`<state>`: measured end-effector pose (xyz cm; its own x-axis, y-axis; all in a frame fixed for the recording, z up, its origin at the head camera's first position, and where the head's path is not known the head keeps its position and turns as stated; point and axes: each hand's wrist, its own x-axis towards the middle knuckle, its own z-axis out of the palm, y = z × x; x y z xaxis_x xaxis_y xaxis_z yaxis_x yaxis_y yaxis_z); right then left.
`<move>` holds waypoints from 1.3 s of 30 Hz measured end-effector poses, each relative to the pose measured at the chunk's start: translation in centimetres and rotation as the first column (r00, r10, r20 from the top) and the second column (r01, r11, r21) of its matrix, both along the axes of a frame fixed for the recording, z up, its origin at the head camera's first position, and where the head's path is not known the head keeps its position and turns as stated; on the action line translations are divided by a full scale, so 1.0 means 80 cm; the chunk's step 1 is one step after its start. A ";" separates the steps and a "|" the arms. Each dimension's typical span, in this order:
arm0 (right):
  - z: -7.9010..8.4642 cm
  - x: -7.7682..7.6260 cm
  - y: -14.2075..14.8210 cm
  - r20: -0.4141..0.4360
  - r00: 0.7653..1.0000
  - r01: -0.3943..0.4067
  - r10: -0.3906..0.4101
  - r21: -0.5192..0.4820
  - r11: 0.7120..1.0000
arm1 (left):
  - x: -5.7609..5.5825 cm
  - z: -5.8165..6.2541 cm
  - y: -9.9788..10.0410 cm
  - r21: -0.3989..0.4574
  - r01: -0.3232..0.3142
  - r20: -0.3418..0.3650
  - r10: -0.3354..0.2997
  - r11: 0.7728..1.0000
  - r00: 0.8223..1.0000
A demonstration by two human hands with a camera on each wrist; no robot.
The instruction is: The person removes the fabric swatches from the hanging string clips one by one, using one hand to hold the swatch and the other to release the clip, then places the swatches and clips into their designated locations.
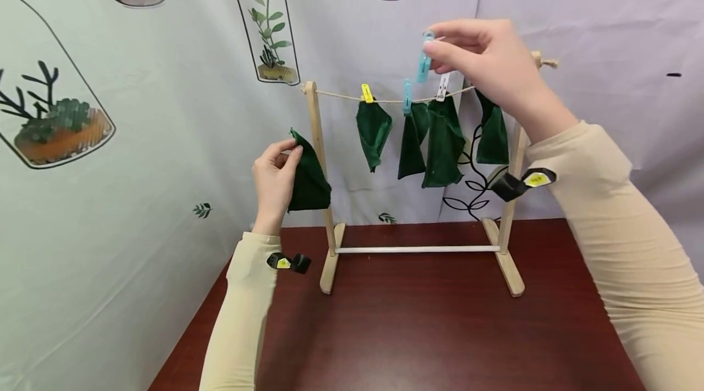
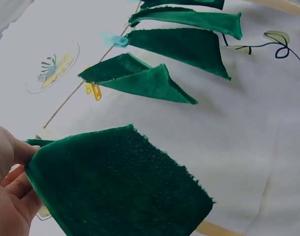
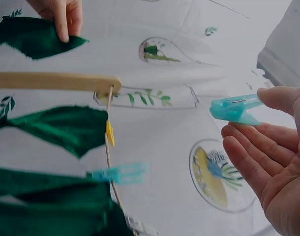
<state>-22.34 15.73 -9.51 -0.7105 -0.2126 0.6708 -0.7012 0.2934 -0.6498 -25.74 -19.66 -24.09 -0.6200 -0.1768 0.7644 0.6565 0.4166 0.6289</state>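
Between thumb and fingers my left hand (image 1: 275, 180) pinches the corner of a green cloth (image 1: 309, 180), which hangs down just left of the rack's left post. My right hand (image 1: 486, 64) is raised above the line and pinches a light blue clothespin (image 1: 423, 64) by its end. In the right wrist view this clothespin (image 3: 236, 109) touches nothing but my hand. Several green cloths hang from the string (image 1: 341, 96), held by a yellow clothespin (image 1: 366, 93), a blue clothespin (image 1: 407, 96) and a white clothespin (image 1: 442, 87). My right hand hides the clip of the rightmost cloth (image 1: 492, 134).
The wooden rack (image 1: 316, 146) stands on a dark red table (image 1: 429, 330), with a white rod (image 1: 418, 250) joining its feet low down. Behind it hangs a pale curtain (image 1: 192, 73) printed with plants. Black wrist cameras (image 1: 514, 185) sit on both sleeves.
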 end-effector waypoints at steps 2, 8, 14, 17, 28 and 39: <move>-0.003 0.003 0.012 0.011 1.000 0.017 -0.017 -0.005 1.000 | 0.001 -0.001 -0.003 -0.003 -0.006 0.005 0.006 1.000 1.000; -0.014 0.009 0.045 0.010 0.998 0.063 -0.063 -0.025 0.998 | 0.004 -0.007 -0.011 -0.012 -0.001 0.028 0.002 1.000 1.000; -0.025 0.008 0.078 0.047 0.995 0.094 -0.091 -0.081 0.992 | 0.006 -0.015 -0.019 -0.004 0.003 0.059 -0.002 1.000 0.998; -0.030 0.008 0.093 0.059 0.994 0.099 -0.093 -0.107 0.989 | 0.006 -0.019 -0.025 -0.009 -0.007 0.068 0.007 1.000 0.998; -0.061 0.015 0.142 0.131 0.981 0.160 -0.145 -0.118 0.980 | 0.011 -0.035 -0.047 -0.070 -0.066 0.097 0.072 0.995 0.993; -0.106 0.020 0.180 0.219 0.937 0.283 -0.270 -0.026 0.959 | 0.016 -0.057 -0.065 -0.142 -0.093 0.164 0.116 0.985 0.980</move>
